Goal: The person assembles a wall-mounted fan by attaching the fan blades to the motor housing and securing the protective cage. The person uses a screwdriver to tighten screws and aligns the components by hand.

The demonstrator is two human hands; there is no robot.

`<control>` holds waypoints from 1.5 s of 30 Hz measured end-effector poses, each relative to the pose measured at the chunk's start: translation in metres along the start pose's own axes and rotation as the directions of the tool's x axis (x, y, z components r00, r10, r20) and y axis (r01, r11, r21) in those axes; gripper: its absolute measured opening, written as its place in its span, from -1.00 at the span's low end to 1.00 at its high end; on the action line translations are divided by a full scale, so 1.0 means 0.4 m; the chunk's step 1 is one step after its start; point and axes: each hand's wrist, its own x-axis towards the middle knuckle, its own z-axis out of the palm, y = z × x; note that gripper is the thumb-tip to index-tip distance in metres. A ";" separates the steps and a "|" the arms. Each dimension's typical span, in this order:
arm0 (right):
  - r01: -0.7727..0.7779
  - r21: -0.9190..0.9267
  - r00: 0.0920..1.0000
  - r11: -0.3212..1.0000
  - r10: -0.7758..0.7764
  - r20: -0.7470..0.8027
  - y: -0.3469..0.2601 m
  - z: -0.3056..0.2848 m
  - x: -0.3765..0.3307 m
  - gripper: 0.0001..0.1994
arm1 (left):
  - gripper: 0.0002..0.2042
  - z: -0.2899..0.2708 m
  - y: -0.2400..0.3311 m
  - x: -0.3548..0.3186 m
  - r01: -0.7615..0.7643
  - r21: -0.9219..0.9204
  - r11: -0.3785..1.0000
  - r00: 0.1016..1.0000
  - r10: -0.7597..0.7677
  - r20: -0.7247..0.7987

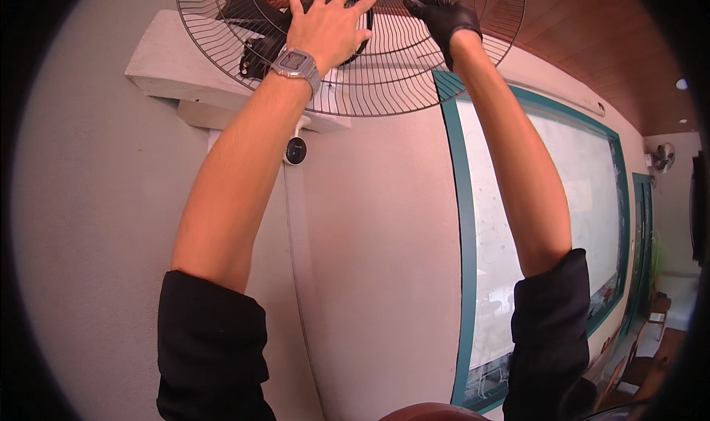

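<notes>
wire fan guard [414,88]: mounted high on the wall, above a concrete ledge [177,69], black motor seen behind the mesh | left hand [325,25]: bare, wristwatch worn, fingers spread flat against the guard | right hand [444,18]: black-gloved, fingers curled onto the wires | nearby: small white camera [295,152] under the ledge, teal-framed window [540,228] to the right
</notes>
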 end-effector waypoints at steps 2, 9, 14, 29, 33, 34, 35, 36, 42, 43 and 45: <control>0.081 -0.074 0.997 0.994 -0.082 -0.015 -0.024 0.017 -0.007 -0.65 | -0.28 -0.002 -0.022 -0.003 0.022 0.028 0.999 0.998 -0.023 0.055; 0.258 0.062 0.954 0.964 -0.243 -0.178 -0.049 0.063 0.059 -0.75 | -0.24 0.023 -0.031 -0.011 -0.021 0.000 1.000 1.000 0.021 0.005; 0.267 0.075 0.949 0.961 -0.249 -0.193 -0.083 0.105 0.070 -0.77 | -0.24 0.042 -0.047 0.005 0.006 -0.025 1.000 0.998 -0.004 0.059; 0.311 0.125 0.951 0.942 -0.308 -0.042 -0.095 0.147 0.100 -0.79 | -0.34 0.071 -0.063 -0.007 0.019 -0.060 0.998 1.000 -0.020 -0.022; 0.357 -0.128 0.931 0.925 -0.364 -0.038 -0.093 0.118 0.085 -0.77 | -0.36 0.060 -0.048 -0.027 0.000 -0.086 0.996 0.997 -0.006 -0.072; 0.384 -0.171 0.917 0.907 -0.397 -0.047 -0.100 0.116 0.081 -0.76 | -0.35 0.064 -0.048 -0.023 0.006 -0.081 0.997 0.997 -0.012 -0.080; 0.366 -0.255 0.917 0.895 -0.394 -0.064 -0.109 0.115 0.080 -0.76 | -0.35 0.066 -0.049 -0.018 0.011 -0.075 0.997 0.996 -0.018 -0.087; 0.344 -0.336 0.917 0.877 -0.391 -0.082 -0.116 0.115 0.077 -0.76 | -0.35 0.066 -0.048 -0.016 0.006 -0.083 0.997 0.996 -0.013 -0.088; 0.361 -0.638 0.877 0.680 -0.480 -0.014 -0.160 0.114 0.041 -0.77 | -0.37 0.054 -0.057 -0.023 0.003 -0.105 0.994 0.999 -0.007 -0.033; 0.355 -0.670 0.886 0.652 -0.463 0.018 -0.167 0.110 0.035 -0.77 | -0.37 0.056 -0.057 -0.022 -0.004 -0.110 0.994 0.999 -0.001 -0.047; 0.400 -0.645 0.874 0.650 -0.483 0.055 -0.162 0.097 0.026 -0.76 | -0.37 0.064 -0.059 -0.023 -0.018 -0.120 0.993 0.997 0.009 -0.072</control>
